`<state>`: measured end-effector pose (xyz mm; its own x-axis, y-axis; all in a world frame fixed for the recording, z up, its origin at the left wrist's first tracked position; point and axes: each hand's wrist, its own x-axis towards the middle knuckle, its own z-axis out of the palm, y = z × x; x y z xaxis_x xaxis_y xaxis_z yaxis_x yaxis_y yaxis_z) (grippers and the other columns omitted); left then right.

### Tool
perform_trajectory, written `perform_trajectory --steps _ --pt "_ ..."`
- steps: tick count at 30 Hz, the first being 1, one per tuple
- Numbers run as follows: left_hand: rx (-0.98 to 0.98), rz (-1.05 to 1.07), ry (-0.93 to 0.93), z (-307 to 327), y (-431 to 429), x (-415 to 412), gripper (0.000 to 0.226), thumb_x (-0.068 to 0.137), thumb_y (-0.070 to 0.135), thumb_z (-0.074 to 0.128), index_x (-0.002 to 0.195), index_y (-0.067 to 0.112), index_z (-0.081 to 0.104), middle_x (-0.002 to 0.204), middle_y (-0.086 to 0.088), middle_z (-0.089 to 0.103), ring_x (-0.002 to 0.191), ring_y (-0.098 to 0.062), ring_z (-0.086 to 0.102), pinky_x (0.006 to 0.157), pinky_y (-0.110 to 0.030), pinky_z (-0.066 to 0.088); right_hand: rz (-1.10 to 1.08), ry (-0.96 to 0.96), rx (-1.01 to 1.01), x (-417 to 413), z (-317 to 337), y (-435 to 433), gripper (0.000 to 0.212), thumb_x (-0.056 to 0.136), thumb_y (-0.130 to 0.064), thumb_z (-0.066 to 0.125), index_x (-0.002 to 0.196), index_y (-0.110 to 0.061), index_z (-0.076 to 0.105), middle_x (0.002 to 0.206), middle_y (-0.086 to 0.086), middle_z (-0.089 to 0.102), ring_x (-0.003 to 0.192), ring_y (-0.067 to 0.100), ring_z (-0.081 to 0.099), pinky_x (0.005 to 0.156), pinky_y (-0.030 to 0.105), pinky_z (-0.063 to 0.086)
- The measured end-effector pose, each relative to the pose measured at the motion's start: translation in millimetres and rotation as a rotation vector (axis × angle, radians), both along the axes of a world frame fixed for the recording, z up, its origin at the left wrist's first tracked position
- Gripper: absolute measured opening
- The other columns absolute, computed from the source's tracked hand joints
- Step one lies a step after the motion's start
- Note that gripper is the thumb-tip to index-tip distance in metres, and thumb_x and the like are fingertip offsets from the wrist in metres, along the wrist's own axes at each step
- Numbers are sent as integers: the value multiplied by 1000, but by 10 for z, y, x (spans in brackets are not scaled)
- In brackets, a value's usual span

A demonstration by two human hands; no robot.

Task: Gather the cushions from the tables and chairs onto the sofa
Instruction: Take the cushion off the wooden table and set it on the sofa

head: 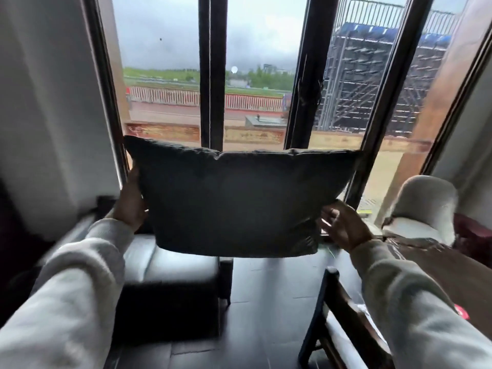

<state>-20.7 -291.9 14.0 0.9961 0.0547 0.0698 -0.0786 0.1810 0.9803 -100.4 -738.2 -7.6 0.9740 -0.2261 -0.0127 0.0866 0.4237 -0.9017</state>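
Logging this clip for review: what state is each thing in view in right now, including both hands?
dark cushion: held upright in the air, in front of the window.
left hand: gripping the cushion's left edge.
right hand: at the cushion's lower right corner, fingers spread; grip unclear.
dark armchair: below the cushion, seat bare.
white chair: by the window, nothing on it.
window: shut.

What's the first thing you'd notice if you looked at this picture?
A big dark cushion fills the middle, held up in the air by a left hand on one side and a right hand on the other. Behind it, tall windows show a grey sky and a grandstand at the right. Below the cushion sits a pale seat.
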Motion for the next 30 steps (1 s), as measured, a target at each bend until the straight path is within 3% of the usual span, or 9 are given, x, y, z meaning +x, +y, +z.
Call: perform_trajectory --steps 2,4,6,9,13,16,22,25,30 --pt "-19 51 45 -55 327 146 73 79 95 41 116 39 68 101 0 56 88 -24 50 72 -38 41 -23 24 -98 380 32 348 11 101 -15 54 92 -18 58 85 0 56 72 10 56 60 21 48" --pt "-21 103 58 -118 566 318 73 69 101 47 102 42 74 87 13 65 74 -19 62 65 -33 50 -33 -36 -140 781 -13 621 5 100 -20 59 101 -21 55 84 0 48 67 10 46 52 19 39" --pt "-14 81 63 -179 790 569 74 61 104 50 105 51 76 88 23 74 72 -9 71 64 -33 55 -42 -56 -168 1153 -59 848 14 96 -23 63 82 -27 61 73 -3 44 57 7 41 43 17 34" --pt "22 100 59 -243 1103 1002 75 62 101 56 122 57 69 115 21 77 98 -9 76 77 -37 56 -83 -65 -236 1774 -114 1136 31 83 -38 71 55 -26 67 56 -11 48 45 3 43 39 17 35" --pt "36 146 13 -252 1430 1684 59 65 83 78 115 55 65 118 24 74 120 -17 68 89 -47 57 -90 -45 -291 2748 -147 1359 29 72 -49 78 64 -22 76 64 -6 63 61 13 57 52 28 50" --pt "105 145 -43 -188 1658 2198 65 57 65 94 112 55 62 117 22 74 116 -15 69 91 -52 59 -70 -33 -296 3444 -100 1524 30 72 -51 77 75 -22 83 80 0 76 74 15 69 70 36 57" --pt "278 271 -99 -249 2012 3041 84 50 32 100 122 44 58 114 20 75 98 4 72 68 -16 59 153 -86 -249 4426 -44 2052 36 69 -50 77 93 -24 85 99 -2 80 86 8 75 71 24 56" --pt "268 400 -113 -404 2232 3543 83 57 23 101 127 38 59 103 26 77 95 4 73 71 -12 58 249 -129 -422 4847 -195 2325 69 61 -52 95 118 -18 76 115 0 78 105 16 75 85 28 59" --pt "295 533 -118 -637 2584 4352 75 46 44 98 109 55 58 118 13 74 112 -13 71 98 -39 58 -35 -30 -619 5623 -549 2772 70 44 -53 99 102 -18 82 96 -6 81 94 16 76 88 44 61"
